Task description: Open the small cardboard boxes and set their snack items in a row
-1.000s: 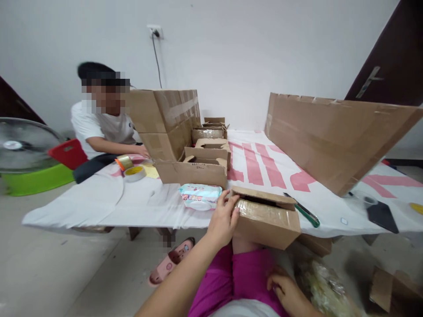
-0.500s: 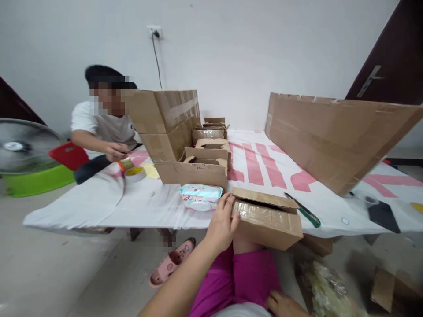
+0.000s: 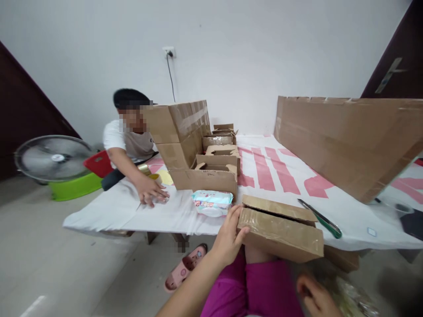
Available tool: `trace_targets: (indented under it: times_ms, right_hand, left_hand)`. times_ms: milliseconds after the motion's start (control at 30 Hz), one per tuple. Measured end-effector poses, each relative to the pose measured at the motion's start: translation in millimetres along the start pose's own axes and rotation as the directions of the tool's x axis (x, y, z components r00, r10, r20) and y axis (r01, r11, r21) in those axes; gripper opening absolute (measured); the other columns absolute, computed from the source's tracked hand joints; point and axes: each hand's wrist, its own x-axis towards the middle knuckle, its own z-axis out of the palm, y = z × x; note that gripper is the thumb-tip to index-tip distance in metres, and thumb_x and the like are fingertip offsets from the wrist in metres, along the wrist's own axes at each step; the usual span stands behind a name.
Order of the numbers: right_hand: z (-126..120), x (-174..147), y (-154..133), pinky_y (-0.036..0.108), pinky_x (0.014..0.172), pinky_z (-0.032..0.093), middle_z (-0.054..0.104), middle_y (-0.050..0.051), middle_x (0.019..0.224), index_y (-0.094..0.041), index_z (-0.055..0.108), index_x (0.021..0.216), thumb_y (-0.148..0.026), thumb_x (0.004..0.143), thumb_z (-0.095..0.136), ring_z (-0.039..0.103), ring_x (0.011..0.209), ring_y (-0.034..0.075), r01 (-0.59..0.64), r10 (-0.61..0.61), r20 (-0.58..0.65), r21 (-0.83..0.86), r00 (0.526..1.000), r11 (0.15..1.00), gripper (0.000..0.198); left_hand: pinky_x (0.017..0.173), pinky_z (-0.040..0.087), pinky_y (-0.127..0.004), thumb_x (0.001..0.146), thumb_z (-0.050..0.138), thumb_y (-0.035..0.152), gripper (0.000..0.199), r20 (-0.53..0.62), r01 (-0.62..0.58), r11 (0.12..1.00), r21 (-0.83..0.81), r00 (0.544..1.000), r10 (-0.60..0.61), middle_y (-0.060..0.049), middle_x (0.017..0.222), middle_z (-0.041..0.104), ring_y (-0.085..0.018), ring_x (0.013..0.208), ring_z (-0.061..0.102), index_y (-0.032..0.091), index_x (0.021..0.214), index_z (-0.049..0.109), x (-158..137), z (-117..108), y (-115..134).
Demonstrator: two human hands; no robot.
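Observation:
A small cardboard box with its top flap slightly raised rests at the table's front edge, partly over my lap. My left hand holds its left end, thumb on the near side and fingers at the back. My right hand is low at the right beside my thigh, loosely curled with a gap between thumb and fingers, apart from the box and with nothing visible in it. A green-handled utility knife lies right of the box. Close to my left fingers sits a pack of wet wipes.
Stacked closed boxes and several open cartons stand left of centre. A large cardboard panel stands at the right. Across the left side, a co-worker's hand reaches onto the white-covered table, near a tape roll.
My right hand has moved off my thigh to the right. The co-worker's hand has come down onto the table. My view has shifted left; my left hand keeps its hold on the box.

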Motion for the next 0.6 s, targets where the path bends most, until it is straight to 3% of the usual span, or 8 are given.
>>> trace_targets:
  times_ms: [67, 133, 200, 267, 333, 400, 467, 600]
  right_hand:
    - [-9, 9, 0, 0.028, 0.061, 0.045, 0.054, 0.001, 0.068, -0.024, 0.049, 0.073, -0.027, 0.075, 0.044, 0.053, 0.064, 0.018, 0.029, -0.029, -0.262, -0.003, 0.965, 1.0, 0.006]
    - [-19, 19, -3, 0.027, 0.058, 0.045, 0.049, -0.001, 0.067, -0.025, 0.045, 0.074, -0.032, 0.079, 0.051, 0.051, 0.062, 0.017, 0.043, -0.056, -0.435, -0.039, 0.899, 0.998, 0.01]
    - [-28, 30, -9, 0.029, 0.062, 0.047, 0.05, -0.001, 0.073, -0.025, 0.046, 0.08, -0.04, 0.078, 0.06, 0.053, 0.066, 0.017, 0.052, -0.099, -0.554, -0.099, 0.826, 0.994, 0.021]
    - [-35, 42, -14, 0.033, 0.068, 0.049, 0.054, 0.003, 0.083, -0.023, 0.048, 0.089, -0.049, 0.073, 0.067, 0.056, 0.074, 0.02, 0.051, -0.139, -0.639, -0.155, 0.757, 0.987, 0.036]
    - [-40, 52, -14, 0.038, 0.075, 0.051, 0.057, 0.009, 0.095, -0.019, 0.049, 0.102, -0.056, 0.069, 0.07, 0.058, 0.085, 0.025, 0.033, -0.145, -0.671, -0.176, 0.728, 0.984, 0.053]
    - [-40, 61, -9, 0.04, 0.081, 0.052, 0.058, 0.013, 0.106, -0.017, 0.047, 0.114, -0.059, 0.068, 0.07, 0.059, 0.095, 0.029, 0.007, -0.112, -0.65, -0.162, 0.752, 0.987, 0.067]
    - [-36, 68, 0, 0.04, 0.084, 0.052, 0.06, 0.014, 0.113, -0.016, 0.045, 0.122, -0.059, 0.067, 0.069, 0.061, 0.101, 0.031, -0.007, -0.066, -0.601, -0.119, 0.796, 0.993, 0.074]
    - [-23, 75, 24, 0.038, 0.079, 0.056, 0.067, 0.015, 0.11, -0.016, 0.046, 0.124, -0.06, 0.07, 0.065, 0.066, 0.099, 0.032, -0.047, 0.026, -0.527, -0.027, 0.85, 0.999, 0.072]
  left_hand:
    - [0.116, 0.029, -0.05, 0.096, 0.04, 0.053, 0.06, 0.001, 0.007, 1.0, -0.002, 1.0, -0.007, -0.018, 0.147, 0.039, -0.029, 0.141, 0.034, 0.018, 0.144, 0.033, -1, 1, -2]
    - [0.116, 0.03, -0.049, 0.096, 0.037, 0.055, 0.062, 0.0, -0.001, 1.0, -0.002, 1.0, 0.001, -0.018, 0.147, 0.039, -0.029, 0.14, 0.035, 0.018, 0.145, 0.03, -1, 1, -4]
    - [0.115, 0.031, -0.049, 0.096, 0.031, 0.057, 0.063, -0.019, -0.056, 0.998, 0.017, 0.998, 0.056, -0.018, 0.148, 0.039, -0.028, 0.14, 0.035, 0.02, 0.147, 0.027, -2, -1, -10]
    - [0.115, 0.029, -0.052, 0.097, 0.028, 0.055, 0.06, -0.114, -0.091, 0.989, 0.119, 0.988, 0.104, -0.017, 0.15, 0.036, -0.029, 0.141, 0.033, 0.023, 0.147, 0.027, -4, -7, -21]
    - [0.114, 0.024, -0.06, 0.096, 0.038, 0.051, 0.056, -0.291, 0.017, 0.953, 0.303, 0.954, 0.075, -0.017, 0.153, 0.031, -0.033, 0.145, 0.025, 0.025, 0.146, 0.032, -4, -18, -37]
    - [0.11, 0.02, -0.069, 0.087, 0.059, 0.047, 0.066, -0.446, 0.246, 0.865, 0.437, 0.895, -0.029, -0.019, 0.157, 0.02, -0.041, 0.147, 0.012, 0.026, 0.145, 0.035, -3, -30, -56]
    - [0.106, 0.021, -0.073, 0.075, 0.074, 0.039, 0.082, -0.493, 0.399, 0.784, 0.476, 0.859, -0.138, -0.019, 0.16, 0.008, -0.047, 0.146, 0.004, 0.027, 0.146, 0.033, 1, -39, -74]
    - [0.109, 0.028, -0.065, 0.066, 0.081, 0.028, 0.098, -0.412, 0.399, 0.787, 0.471, 0.888, -0.204, -0.017, 0.161, -0.001, -0.046, 0.146, 0.011, 0.03, 0.148, 0.027, 16, -44, -102]
